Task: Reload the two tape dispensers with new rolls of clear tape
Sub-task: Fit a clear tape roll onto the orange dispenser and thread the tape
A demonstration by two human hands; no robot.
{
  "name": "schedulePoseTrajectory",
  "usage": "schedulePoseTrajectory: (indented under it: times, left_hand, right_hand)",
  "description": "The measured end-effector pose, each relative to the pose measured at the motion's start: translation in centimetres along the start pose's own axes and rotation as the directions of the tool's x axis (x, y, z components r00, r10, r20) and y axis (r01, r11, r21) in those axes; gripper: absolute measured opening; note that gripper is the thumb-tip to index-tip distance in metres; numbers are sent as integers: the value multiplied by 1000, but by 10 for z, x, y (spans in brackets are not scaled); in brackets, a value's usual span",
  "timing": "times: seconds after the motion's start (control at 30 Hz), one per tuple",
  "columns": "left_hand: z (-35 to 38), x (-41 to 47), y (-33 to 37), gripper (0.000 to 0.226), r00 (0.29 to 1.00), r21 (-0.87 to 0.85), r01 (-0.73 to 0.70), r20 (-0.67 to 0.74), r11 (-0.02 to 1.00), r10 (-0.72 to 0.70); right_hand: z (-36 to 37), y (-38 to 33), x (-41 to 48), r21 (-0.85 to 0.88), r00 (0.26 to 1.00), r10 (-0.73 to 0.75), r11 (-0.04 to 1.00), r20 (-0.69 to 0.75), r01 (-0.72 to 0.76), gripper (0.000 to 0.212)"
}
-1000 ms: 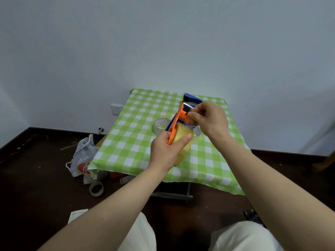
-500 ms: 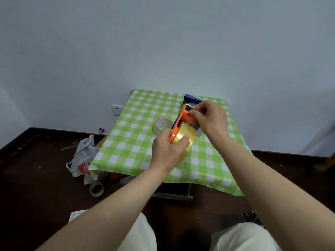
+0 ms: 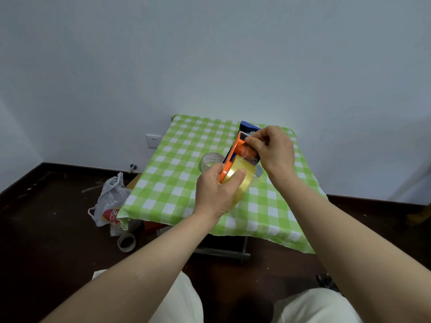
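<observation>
The orange dispenser [image 3: 236,152] is up over the bench [image 3: 177,183], its long axis running away from me. The new roll [image 3: 239,180] sits at its near end, gripped in my left hand [image 3: 215,193]. My right hand [image 3: 273,150] is nearer the far cutter end and pinches there, threading tape I judge.

The right hand [image 3: 272,150] hides most of the blue dispenser [image 3: 248,125].
</observation>
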State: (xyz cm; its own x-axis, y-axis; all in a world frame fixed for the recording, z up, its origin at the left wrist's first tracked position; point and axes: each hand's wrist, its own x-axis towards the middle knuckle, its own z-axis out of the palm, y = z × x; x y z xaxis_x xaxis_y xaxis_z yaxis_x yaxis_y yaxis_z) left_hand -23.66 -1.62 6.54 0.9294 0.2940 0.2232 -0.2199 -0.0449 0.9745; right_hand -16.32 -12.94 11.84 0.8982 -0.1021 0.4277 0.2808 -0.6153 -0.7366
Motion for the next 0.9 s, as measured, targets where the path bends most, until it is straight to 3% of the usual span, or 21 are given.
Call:
schedulePoseTrajectory:
  times: [0.37,0.57,0.77,0.9]
  left_hand:
    - [-3,1,-4,63,1000,-15,3,12,1000,-3]
    - [-5,2,-1,67,1000,26,19,18,999,-19]
    - [-6,-3,2,40,993,10,114,8,993,-114]
    - [-6,-3,4,37,987,-54,154,42,987,-152]
  right_hand:
    - [3,-2,5,-5,998,-58,998,14,59,14]
    - [1,-3,10,109,999,10,994,38,-14,20]
    - [-10,-2,20,262,985,125,953,117,-152,17]
    - [-12,4,22,262,978,159,946,133,-190,14]
